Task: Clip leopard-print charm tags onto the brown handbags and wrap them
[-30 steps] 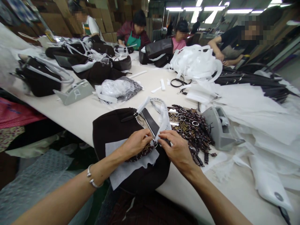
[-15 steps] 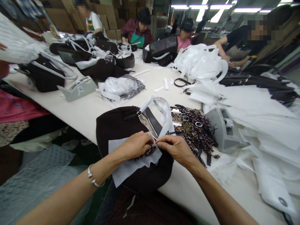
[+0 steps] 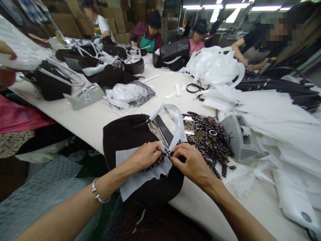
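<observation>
A dark brown handbag [image 3: 125, 134] lies at the table's front edge, its handle [image 3: 179, 124] wrapped in white. On the bag is a white sheet [image 3: 129, 187]. My left hand [image 3: 147, 155], a bracelet on its wrist, pinches a dark beaded charm [image 3: 159, 160] over the sheet. Close to its fingertips, my right hand [image 3: 187, 160] is closed in a pinch at the charm's end by the handle base; the small piece between its fingers is too small to make out. A pile of similar charms with metal rings [image 3: 205, 137] lies right of the bag.
Grey tape dispensers stand at right [image 3: 237, 139] and left [image 3: 86, 97]. White sheets [image 3: 276, 117] cover the right side. A plastic-wrapped bundle [image 3: 130, 93] lies beyond the bag. Other people work around the table; a person's hand [image 3: 7, 50] holds plastic at far left.
My right hand has shifted slightly down and right, its fingers more curled. My left hand has barely moved. At far left, the other person's hand and the nearby bag have moved slightly right.
</observation>
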Demonstrator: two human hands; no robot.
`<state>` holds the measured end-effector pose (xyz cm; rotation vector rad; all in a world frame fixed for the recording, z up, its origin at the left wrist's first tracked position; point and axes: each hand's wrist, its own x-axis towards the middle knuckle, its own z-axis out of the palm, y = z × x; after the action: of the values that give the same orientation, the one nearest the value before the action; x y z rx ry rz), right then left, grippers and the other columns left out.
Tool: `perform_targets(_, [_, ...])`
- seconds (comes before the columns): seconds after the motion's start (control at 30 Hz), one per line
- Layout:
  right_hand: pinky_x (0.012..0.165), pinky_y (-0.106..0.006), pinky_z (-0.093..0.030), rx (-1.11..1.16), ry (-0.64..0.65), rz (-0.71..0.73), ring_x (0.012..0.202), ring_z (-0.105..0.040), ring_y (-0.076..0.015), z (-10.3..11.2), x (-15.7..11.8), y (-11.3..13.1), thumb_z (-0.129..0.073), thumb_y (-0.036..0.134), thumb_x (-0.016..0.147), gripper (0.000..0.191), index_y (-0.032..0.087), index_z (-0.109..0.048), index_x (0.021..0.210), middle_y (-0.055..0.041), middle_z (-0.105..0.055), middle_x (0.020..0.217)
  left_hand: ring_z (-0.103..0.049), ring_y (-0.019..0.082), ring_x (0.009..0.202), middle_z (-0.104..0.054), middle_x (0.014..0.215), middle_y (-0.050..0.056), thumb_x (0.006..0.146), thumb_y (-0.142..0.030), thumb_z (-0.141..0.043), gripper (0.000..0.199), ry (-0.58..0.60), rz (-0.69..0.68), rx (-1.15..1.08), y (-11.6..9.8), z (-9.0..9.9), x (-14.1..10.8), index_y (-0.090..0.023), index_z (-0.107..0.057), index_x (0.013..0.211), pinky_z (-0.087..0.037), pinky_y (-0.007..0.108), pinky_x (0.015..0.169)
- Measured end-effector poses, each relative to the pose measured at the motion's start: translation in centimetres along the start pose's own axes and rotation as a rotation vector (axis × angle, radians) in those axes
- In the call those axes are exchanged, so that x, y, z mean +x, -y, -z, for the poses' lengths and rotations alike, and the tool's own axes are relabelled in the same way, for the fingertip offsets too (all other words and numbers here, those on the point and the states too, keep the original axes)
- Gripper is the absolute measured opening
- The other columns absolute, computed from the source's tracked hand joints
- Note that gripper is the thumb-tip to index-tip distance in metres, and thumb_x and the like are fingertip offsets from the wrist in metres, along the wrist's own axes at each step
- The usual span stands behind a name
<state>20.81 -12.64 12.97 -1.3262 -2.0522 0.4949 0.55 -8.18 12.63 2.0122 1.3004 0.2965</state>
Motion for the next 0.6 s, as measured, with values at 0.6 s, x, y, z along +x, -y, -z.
perform_targets(0.6, [0.087,-0.038,-0.044,-0.008,-0.042,0.009,0.096,-0.062,-0.0206,-1.9,0.3,-0.6,-0.067,0.009,0.076,0.013,0.019,-0.065,0.068,-0.0057,-0.068,0.097,-0.062,0.014,0.069,-0.069,0.078,-0.001,0.084,-0.019,-0.045,0.024,-0.005,-0.061,0.047,-0.4,0.4,-0.7,-0.023,-0.067,0.093,-0.040,0.023,0.065])
